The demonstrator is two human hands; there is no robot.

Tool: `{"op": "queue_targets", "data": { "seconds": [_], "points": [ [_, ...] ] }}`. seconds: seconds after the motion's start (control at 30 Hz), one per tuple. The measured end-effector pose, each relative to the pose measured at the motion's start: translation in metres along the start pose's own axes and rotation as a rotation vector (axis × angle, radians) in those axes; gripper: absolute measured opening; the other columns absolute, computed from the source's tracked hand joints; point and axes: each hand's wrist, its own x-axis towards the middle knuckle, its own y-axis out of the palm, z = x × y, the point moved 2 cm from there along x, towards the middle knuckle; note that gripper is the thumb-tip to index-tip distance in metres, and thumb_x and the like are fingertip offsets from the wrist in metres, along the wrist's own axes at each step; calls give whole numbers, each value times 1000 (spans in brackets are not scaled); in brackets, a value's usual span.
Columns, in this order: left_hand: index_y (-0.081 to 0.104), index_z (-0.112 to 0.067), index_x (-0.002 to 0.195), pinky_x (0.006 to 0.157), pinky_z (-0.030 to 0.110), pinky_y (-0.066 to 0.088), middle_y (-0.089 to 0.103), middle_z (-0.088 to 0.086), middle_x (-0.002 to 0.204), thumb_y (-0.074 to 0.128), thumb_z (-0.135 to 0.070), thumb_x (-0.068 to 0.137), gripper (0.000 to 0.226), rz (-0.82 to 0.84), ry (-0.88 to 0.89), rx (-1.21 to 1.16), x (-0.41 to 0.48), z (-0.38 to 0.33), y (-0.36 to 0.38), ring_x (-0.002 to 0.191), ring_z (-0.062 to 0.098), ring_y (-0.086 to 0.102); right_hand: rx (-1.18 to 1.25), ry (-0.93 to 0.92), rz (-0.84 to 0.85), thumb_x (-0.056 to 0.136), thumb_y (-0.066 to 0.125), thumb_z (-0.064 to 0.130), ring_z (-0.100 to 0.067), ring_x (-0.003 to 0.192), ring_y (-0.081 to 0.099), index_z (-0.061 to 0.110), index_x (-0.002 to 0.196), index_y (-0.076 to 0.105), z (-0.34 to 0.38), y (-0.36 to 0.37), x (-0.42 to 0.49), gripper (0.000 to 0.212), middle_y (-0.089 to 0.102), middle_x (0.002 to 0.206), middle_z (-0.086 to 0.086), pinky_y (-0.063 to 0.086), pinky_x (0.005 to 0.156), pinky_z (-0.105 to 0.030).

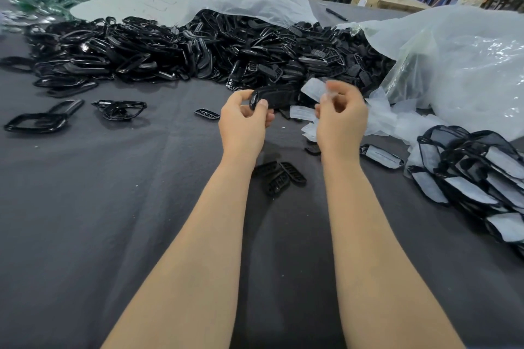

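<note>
Black shell (273,99) | long axis left-right | left hand (243,122) fingers grip end | right hand (341,119) fingers pinch film (314,89)

Bare forearms (218,221), left grip (243,119), right grip (341,119)

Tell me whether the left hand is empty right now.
No, the left hand grips a black plastic part between thumb and fingers, while the right hand pinches a clear strip.

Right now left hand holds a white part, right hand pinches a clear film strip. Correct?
No. Head view shows the part in the left hand is black, not white. The right hand does pinch a clear film strip.
</note>
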Motion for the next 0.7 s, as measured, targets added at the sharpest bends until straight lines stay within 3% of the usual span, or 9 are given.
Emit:
{"op": "queue_targets", "data": {
  "seconds": [0.07, 0.17, 0.27, 0.37, 0.5, 0.7],
  "points": [
    [52, -23, 98, 73, 21, 56, 62, -1, 70, 56, -8, 95, 16, -4, -4, -14, 0, 0, 0, 62, 2, 63, 171, 13, 21, 93, 54, 5, -16, 79, 65, 19, 104, 53, 4, -2, 0, 18, 61, 86, -1, 55, 82, -34],
    [50, -31, 88, 71, 20, 55, 62, 0, 69, 56, -8, 95, 25, 5, 10, -2, -1, -1, 1, 58, -1, 63, 361, 37, 226, 92, 59, 5, -3, 67, 62, 15, 94, 60, 12, 4, -2, 10, 62, 78, 5, 52, 68, -20],
    [54, -25, 94, 74, 23, 57, 64, 2, 71, 58, -8, 94, 17, 28, 23, 18, -1, -1, 1, 58, -1, 63, 171, -41, 327, 91, 60, 8, -5, 69, 60, 19, 87, 64, 12, 9, -5, 12, 64, 78, 5, 52, 67, -21],
    [56, -29, 91, 80, 31, 58, 67, 0, 70, 61, -12, 92, 19, 55, 42, 50, -1, -1, 2, 61, 0, 64, -82, -184, 279, 90, 61, 9, -6, 74, 60, 20, 88, 64, 9, 11, -8, 11, 63, 78, 10, 50, 73, -19],
    [58, -24, 98, 81, 31, 58, 68, 0, 71, 62, -18, 93, 8, 96, 79, 82, -3, -1, 4, 65, 1, 66, -134, -244, 161, 88, 62, 8, 3, 68, 55, 15, 88, 61, 7, 14, -11, 7, 56, 75, 18, 41, 67, -5],
    [57, -25, 97, 72, 19, 55, 66, 2, 74, 60, -10, 93, 15, 100, 93, 70, -3, -2, 4, 63, 0, 65, -196, -237, 91, 89, 61, 9, -3, 72, 50, 14, 89, 61, 3, 16, -10, 5, 57, 91, -1, 37, 69, -5]
  ]
}}
